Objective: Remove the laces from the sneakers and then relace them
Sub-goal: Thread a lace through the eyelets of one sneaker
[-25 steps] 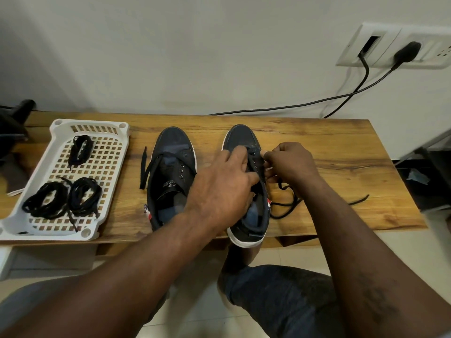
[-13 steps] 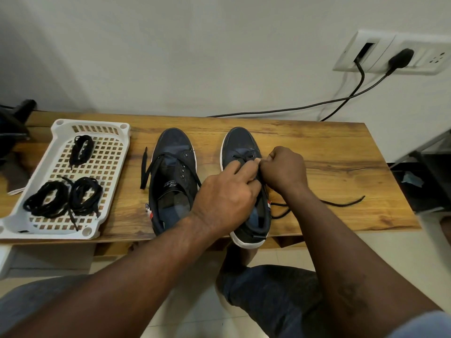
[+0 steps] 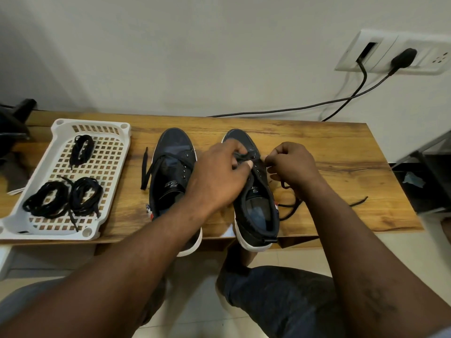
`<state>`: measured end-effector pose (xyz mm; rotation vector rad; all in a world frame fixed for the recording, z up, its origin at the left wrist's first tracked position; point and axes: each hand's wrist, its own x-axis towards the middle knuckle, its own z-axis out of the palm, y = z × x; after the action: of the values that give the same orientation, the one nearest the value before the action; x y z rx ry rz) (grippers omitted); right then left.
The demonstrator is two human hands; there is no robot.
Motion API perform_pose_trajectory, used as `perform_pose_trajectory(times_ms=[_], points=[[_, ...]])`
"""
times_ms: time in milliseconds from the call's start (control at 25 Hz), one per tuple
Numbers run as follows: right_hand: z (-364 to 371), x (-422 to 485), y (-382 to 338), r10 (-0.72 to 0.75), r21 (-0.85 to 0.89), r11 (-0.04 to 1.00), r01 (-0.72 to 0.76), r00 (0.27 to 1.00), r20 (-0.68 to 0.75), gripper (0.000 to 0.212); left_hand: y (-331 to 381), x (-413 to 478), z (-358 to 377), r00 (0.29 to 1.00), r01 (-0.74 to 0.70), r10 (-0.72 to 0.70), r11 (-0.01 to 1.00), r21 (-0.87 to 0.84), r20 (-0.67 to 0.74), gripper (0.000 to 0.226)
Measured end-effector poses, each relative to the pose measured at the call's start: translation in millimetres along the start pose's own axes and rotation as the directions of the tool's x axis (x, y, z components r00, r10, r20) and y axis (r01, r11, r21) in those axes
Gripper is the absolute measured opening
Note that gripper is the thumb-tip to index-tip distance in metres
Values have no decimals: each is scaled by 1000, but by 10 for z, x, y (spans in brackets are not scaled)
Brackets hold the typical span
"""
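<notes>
Progress unclear, prob. midway: L hand (image 3: pixel 219 176) & R hand (image 3: pixel 290 167) each pinch lace (image 3: pixel 288 205) at right sneaker's (image 3: pixel 256 215) toe eyelets (left sneaker (image 3: pixel 170 167) only loosely laced).

Head-worn view — looking forward and down, close over the table (image 3: pixel 317 147)

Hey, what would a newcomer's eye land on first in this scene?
Both hands at the wooden table centre: the left hand and right hand pinch a black lace at the front eyelets of the right-side dark navy canvas sneaker. Beside it stands its twin sneaker, loosely laced, and at far left a white perforated plastic tray holds three coiled black lace bundles.
</notes>
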<state>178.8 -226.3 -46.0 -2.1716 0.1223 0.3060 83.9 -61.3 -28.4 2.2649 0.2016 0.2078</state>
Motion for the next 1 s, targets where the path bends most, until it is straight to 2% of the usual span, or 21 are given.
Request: perform_pose_trajectory(times_ms=[80, 200, 400, 560, 720, 880, 1000], points=[[-9, -22, -38, 25, 88, 996, -27, 999, 23, 4, -71, 127, -46, 983, 142, -155, 982, 121, 101, 19], [12, -38, -73, 35, 90, 995, -38, 999, 29, 7, -155, 223, -42, 941, 232, -278, 945, 230, 192, 25], [-12, -16, -32, 76, -9, 997, -75, 997, 18, 7, -142, 302, 22, 907, 315, -356, 928, 199, 224, 34], [-42, -21, -37, 111, -66, 992, -108, 992, 51, 8, -243, 368, 98, 878, 416, -407, 909, 19, 254, 23], [-61, -20, -72, 140, -43, 990, -137, 988, 59, 10, -310, 412, 117, 909, 364, -375, 927, 90, 180, 10], [-11, -49, -109, 154, -49, 987, -150, 984, 91, 11, -327, 457, 33, 934, 313, -334, 937, 158, 131, 11], [-12, -115, -159, 140, 14, 990, -143, 978, 152, 6, -345, 466, -40, 961, 254, -270, 949, 188, 63, 10]])
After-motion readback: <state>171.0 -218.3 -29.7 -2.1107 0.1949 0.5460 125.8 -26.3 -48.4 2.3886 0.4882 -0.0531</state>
